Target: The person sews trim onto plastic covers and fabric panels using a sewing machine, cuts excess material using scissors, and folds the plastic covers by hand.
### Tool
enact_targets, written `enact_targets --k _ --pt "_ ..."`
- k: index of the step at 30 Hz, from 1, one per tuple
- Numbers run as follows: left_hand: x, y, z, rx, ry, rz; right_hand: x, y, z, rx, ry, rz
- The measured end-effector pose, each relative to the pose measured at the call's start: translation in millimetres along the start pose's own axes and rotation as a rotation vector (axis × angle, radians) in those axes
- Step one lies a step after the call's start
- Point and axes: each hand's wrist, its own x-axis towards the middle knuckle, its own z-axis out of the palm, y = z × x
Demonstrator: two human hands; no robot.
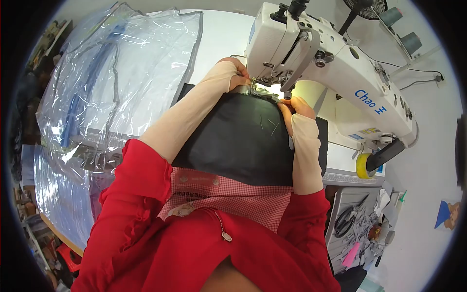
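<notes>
A black fabric piece (233, 136) lies over the front of the white sewing machine (340, 63), its far edge under the needle area. At that edge, left of the presser foot, my left hand (237, 72) has its fingers pressed together; what they pinch is too small to make out. My right hand (297, 108) is right of the needle area, its fingers closed on the fabric's right edge. Two short pale marks show on the fabric near my right hand. Beige sleeves cover both forearms.
Clear plastic sheeting with grey edging (141, 63) spreads over the table's left side. A yellow tape roll (362, 166) hangs at the machine's right. Below it, a grey tray (340, 204) holds black scissors (345, 221) and scraps. Thread cones and a fan stand behind.
</notes>
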Motion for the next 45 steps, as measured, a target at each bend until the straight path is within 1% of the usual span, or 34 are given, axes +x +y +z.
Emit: enact_targets --k 2,4,6,9,11,12,14,15,16,18,19,21,22,23,25,26,27,29,30,31,32,33,34,35,36,37,38,39,40,41,42,43,44,45 --pt "5.3 -1.7 -3.1 -0.024 -0.014 0.025 1.0 0.3 1.4 -0.008 0.002 -0.010" --pt "10.2 -2.2 -6.5 0.053 -0.072 0.087 1.4 -0.3 2.6 -0.027 0.020 -0.033" --pt "9.9 -1.8 -6.4 0.057 -0.069 0.079 2.1 0.5 2.6 -0.035 0.013 -0.039" --pt "9.9 -2.1 -7.8 0.010 -0.063 0.097 2.3 0.2 3.2 -0.034 0.015 -0.035" --pt "18.9 -11.7 -8.5 -0.031 -0.145 0.129 2.1 1.0 3.3 -0.025 0.025 -0.023" --pt "26.1 -18.2 -6.2 -0.028 -0.148 0.135 1.9 2.7 3.8 -0.029 0.037 -0.051" --pt "49.4 -41.5 5.7 -0.252 -0.231 0.115 2.1 5.4 4.6 -0.033 0.057 -0.075" --pt "66.9 -55.7 14.2 -0.249 -0.235 0.120 2.4 6.2 5.5 -0.031 0.049 -0.068" --pt "85.9 -71.3 23.8 -0.323 -0.215 0.091 2.6 6.4 6.4 -0.028 0.038 -0.061" --pt "99.4 -87.8 35.8 -0.398 -0.198 0.062 2.8 5.2 6.3 -0.040 0.026 -0.047" --pt "100.2 -88.7 38.5 -0.421 -0.157 0.144 3.0 4.7 5.5 -0.053 0.013 -0.033" --pt "103.9 -88.5 41.5 -0.446 -0.122 0.235 2.9 6.6 6.9 -0.023 0.016 -0.018" --pt "99.9 -81.7 38.7 -0.483 -0.163 0.131 2.3 7.5 6.1 0.012 0.013 -0.007" --pt "90.9 -70.5 33.8 -0.520 -0.202 0.026 1.5 7.1 2.3 0.064 -0.038 0.043" --pt "69.6 -42.9 22.5 -0.708 -0.280 -0.119 -4.6 7.9 -10.2 0.048 -0.064 0.017" --pt "50.7 -31.6 14.0 -0.336 -0.253 0.064 -4.9 6.9 -12.3 0.052 -0.099 -0.025" --pt "30.7 -19.5 5.5 0.040 -0.169 0.227 -7.6 11.9 -14.7 0.078 -0.158 -0.057" --pt "8.6 -21.4 10.0 0.316 -0.006 0.201 -18.1 14.8 -20.7 0.091 -0.122 -0.113" --pt "-34.1 -1.1 -2.8 0.371 0.075 0.293 -22.7 8.4 -27.8 0.072 -0.091 -0.098" --pt "-77.8 21.4 -16.6 0.431 0.162 0.378 -26.9 8.8 -28.3 0.119 -0.018 -0.072" --pt "-117.2 32.9 -25.5 0.400 0.142 0.484 -32.8 1.9 -32.6 0.122 0.069 -0.020" --pt "-152.9 40.0 -30.8 0.308 0.128 0.547 -38.7 -1.5 -34.1 0.070 0.166 -0.023" --pt "-187.0 44.9 -33.2 0.225 0.034 0.521 -43.6 6.0 -29.7 0.278 0.206 0.054" --pt "-216.4 35.7 -29.3 0.143 -0.038 0.517 -51.1 -9.0 -28.3 0.426 0.276 0.113" --pt "-245.7 28.4 -28.4 0.128 -0.083 0.560 -61.8 -15.4 -22.9 0.516 0.303 0.107" --pt "-271.3 24.2 -29.4 0.106 -0.118 0.515 -71.8 -23.4 -16.2 0.606 0.332 0.107" --pt "-295.1 19.1 -29.9 0.136 -0.076 0.424 -85.3 -49.7 -8.9 0.689 0.319 0.108" --pt "-317.7 12.8 -30.1 0.163 -0.038 0.336 -100.5 -62.3 2.6 0.708 0.231 0.087" --pt "-336.6 7.2 -32.2 0.138 -0.012 0.199 -116.6 -74.8 16.3 0.811 0.099 0.065" --pt "-352.8 6.7 -35.8 0.059 0.039 0.033 -131.5 -88.7 25.5 0.745 -0.080 0.047" --pt "-367.2 5.3 -40.8 -0.020 0.090 -0.127 -146.9 -100.8 39.4 0.823 -0.228 0.040" --pt "-380.4 -7.9 -43.4 0.064 0.205 -0.191 -158.2 -108.9 50.0 0.746 -0.374 0.034" --pt "-387.9 -5.9 -51.3 0.024 0.272 -0.440 -170.2 -113.4 61.3 0.808 -0.571 0.252" --pt "-395.2 -4.1 -59.2 -0.017 0.334 -0.687 -179.8 -114.4 78.7 0.938 -0.616 0.328"
